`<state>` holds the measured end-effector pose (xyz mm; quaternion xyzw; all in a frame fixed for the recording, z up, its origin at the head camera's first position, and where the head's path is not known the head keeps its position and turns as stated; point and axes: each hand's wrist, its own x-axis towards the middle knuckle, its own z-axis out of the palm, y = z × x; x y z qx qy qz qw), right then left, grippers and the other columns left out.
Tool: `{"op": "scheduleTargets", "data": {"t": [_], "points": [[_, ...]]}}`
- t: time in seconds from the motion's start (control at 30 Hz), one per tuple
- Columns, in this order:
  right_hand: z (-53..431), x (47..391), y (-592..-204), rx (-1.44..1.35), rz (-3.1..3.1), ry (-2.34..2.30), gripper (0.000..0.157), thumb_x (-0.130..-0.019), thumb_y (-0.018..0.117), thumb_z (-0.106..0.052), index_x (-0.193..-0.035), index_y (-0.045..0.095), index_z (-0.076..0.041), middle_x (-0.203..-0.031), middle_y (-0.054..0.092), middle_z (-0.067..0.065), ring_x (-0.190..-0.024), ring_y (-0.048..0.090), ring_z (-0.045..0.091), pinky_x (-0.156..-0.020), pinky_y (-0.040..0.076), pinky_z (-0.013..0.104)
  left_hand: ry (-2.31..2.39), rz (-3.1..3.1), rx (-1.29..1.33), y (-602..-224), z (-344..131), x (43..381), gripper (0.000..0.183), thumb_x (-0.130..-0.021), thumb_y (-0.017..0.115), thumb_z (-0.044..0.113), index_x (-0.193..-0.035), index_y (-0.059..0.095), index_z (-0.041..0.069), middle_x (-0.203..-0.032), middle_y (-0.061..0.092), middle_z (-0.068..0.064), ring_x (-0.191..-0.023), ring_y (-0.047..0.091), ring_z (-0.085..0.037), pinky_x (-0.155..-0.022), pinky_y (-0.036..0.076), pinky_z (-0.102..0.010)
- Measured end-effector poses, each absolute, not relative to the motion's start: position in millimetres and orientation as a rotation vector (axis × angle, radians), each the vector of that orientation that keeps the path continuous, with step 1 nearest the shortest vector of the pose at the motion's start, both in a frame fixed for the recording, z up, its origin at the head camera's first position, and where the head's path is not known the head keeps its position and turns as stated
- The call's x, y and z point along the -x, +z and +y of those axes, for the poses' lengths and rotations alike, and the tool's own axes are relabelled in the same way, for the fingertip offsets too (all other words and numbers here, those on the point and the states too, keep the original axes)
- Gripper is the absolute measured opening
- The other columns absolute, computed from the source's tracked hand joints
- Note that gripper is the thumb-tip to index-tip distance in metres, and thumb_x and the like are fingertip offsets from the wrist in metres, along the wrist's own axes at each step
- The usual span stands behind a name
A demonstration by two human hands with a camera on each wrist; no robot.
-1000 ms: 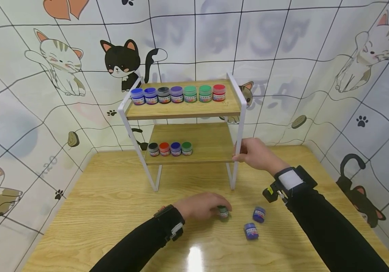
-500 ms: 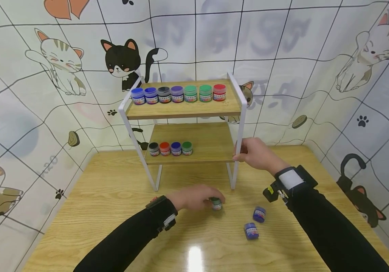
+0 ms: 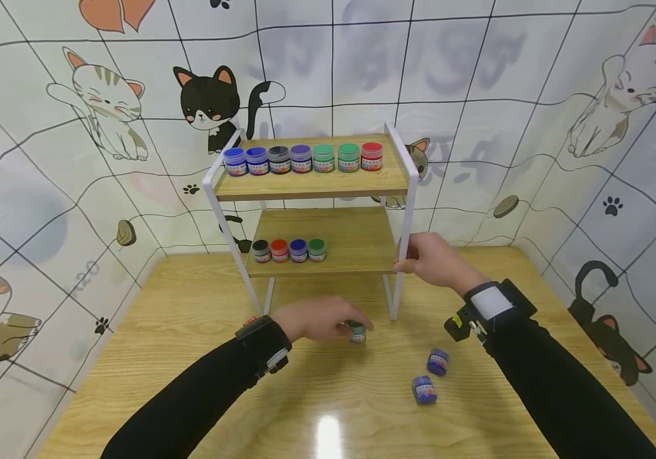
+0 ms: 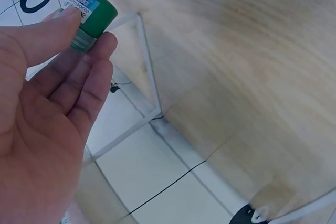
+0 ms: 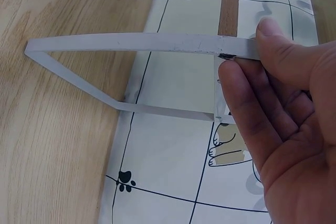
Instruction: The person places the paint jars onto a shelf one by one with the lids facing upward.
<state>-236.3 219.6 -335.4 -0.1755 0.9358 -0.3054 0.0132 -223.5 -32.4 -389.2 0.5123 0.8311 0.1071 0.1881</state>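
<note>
My left hand [image 3: 317,317] pinches a small green paint jar [image 4: 98,15] between thumb and fingers, in front of the two-tier shelf and below its lower board [image 3: 356,239]. In the left wrist view the jar is tilted, its printed label facing the camera. My right hand [image 3: 432,258] grips the white metal frame [image 5: 157,43] at the shelf's right side, thumb on the front of the upright and fingers behind it. Black, red, blue and green jars [image 3: 317,250] stand in a row on the left half of the lower board.
Several jars, from blue to a red jar [image 3: 371,157], line the upper board [image 3: 310,186]. Two purple-blue jars, a nearer jar [image 3: 424,389] and a farther jar [image 3: 438,361], lie on the wooden table [image 3: 236,408] by the right forearm. Cat-printed sheeting [image 3: 362,70] encloses the table.
My left hand has carried the green jar leftward and away from me, toward the shelf. The right hand keeps its grip on the frame, and the two purple-blue jars have stayed put.
</note>
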Motion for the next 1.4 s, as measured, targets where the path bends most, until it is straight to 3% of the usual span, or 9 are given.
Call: {"op": "scheduleTargets", "data": {"t": [0.53,0.9,1.07,1.4], "points": [[220.0,235.7,-335.3,0.533,2.916,-0.964,0.006,-0.089,0.07,-0.01,-0.092,0.067,-0.005,-0.086,0.071,0.007,-0.081,0.066,0.019,-0.074,0.055,0.036,0.156,2.432,-1.517,-340.5,-29.2,222.6,0.035,-0.096,0.062,0.019,-0.13,0.061,0.023,-0.122,0.067,0.008,-0.11,0.062,-0.005,-0.097,0.05,-0.024],[219.1,236.2,-334.2,0.537,2.907,-0.957,0.007,-0.089,0.07,-0.011,-0.092,0.067,-0.005,-0.087,0.071,0.007,-0.082,0.066,0.019,-0.074,0.056,0.036,0.225,2.463,-1.537,-308.2,-32.3,227.5,0.035,-0.095,0.063,0.019,-0.13,0.06,0.02,-0.127,0.064,0.005,-0.116,0.06,-0.009,-0.1,0.049,-0.028],[219.2,236.7,-334.5,0.549,2.907,-0.959,0.008,-0.089,0.07,-0.011,-0.093,0.067,-0.005,-0.087,0.071,0.007,-0.082,0.066,0.018,-0.074,0.055,0.037,0.252,2.497,-1.497,-299.8,-35.0,232.7,0.034,-0.096,0.062,0.016,-0.129,0.062,0.021,-0.13,0.064,0.005,-0.12,0.058,-0.009,-0.101,0.049,-0.028],[219.4,236.5,-335.3,0.547,2.896,-0.973,0.008,-0.09,0.07,-0.011,-0.095,0.067,-0.005,-0.088,0.071,0.007,-0.082,0.066,0.018,-0.073,0.055,0.036,0.332,2.583,-1.455,-286.1,-42.2,248.9,0.036,-0.094,0.063,0.006,-0.128,0.063,0.018,-0.124,0.066,0.004,-0.111,0.06,-0.007,-0.098,0.049,-0.026]]}}
